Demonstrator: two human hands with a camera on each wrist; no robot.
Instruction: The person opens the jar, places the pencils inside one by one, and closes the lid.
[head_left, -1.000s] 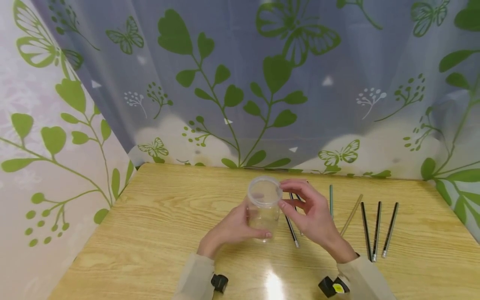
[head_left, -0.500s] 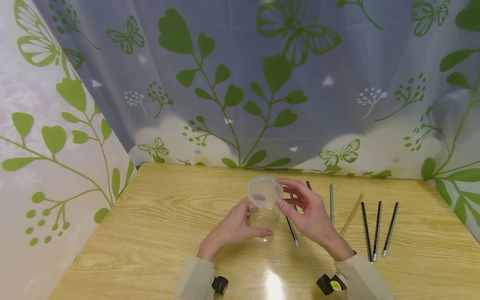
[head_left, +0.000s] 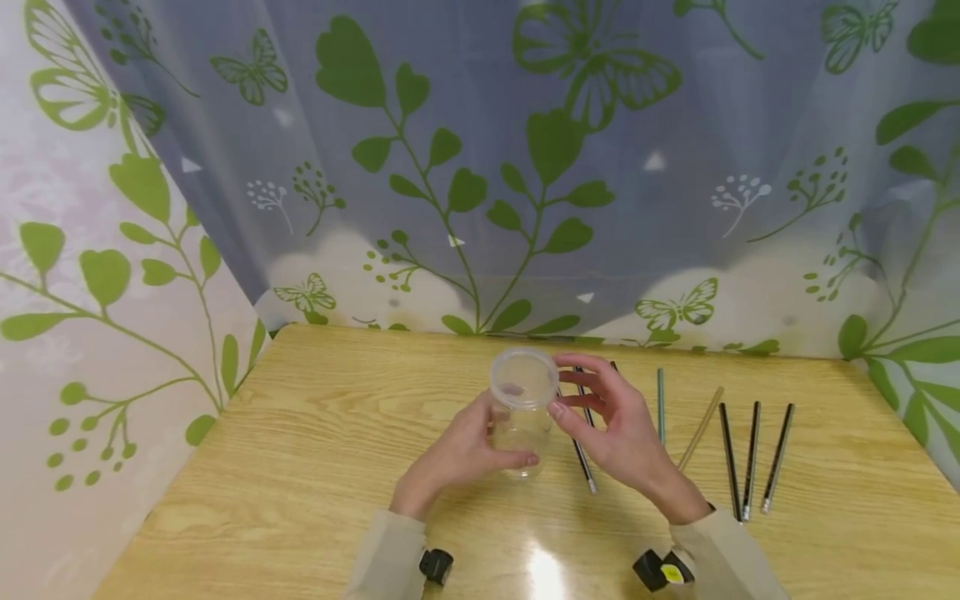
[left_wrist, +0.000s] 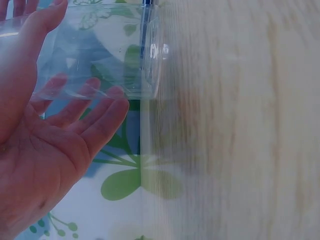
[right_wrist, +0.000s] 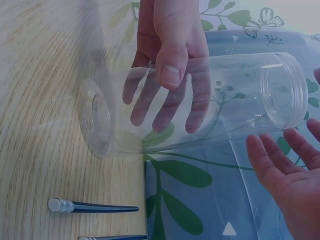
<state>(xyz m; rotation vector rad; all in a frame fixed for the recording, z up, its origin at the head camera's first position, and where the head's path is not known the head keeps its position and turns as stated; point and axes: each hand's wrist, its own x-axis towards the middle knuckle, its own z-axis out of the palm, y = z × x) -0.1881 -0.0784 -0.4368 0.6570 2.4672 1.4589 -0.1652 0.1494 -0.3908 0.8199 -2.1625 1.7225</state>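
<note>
Near the middle of the table, a clear plastic jar [head_left: 525,433] stands upright, its round top [head_left: 524,379] looking translucent. My left hand [head_left: 459,450] grips the jar's body from the left. Through the wall in the right wrist view, the fingers of that left hand [right_wrist: 172,45] show behind the jar [right_wrist: 235,95], with the thumb in front. Beside the jar's rim is my right hand [head_left: 618,429], fingers loosely bent. The right wrist view has the fingertips of the right hand [right_wrist: 295,185] close to the rim; contact is hard to tell.
To the right of the jar lies a black pencil [head_left: 585,467], with others partly hidden behind the right hand. Farther right are a green pencil [head_left: 661,406], a gold one [head_left: 701,429] and three black ones [head_left: 752,450]. A leaf-patterned curtain [head_left: 480,167] hangs behind the wooden table [head_left: 322,417].
The jar and my left hand have shifted very slightly to the left. My right fingers have moved a little around the rim. The pencils lie where they were.
</note>
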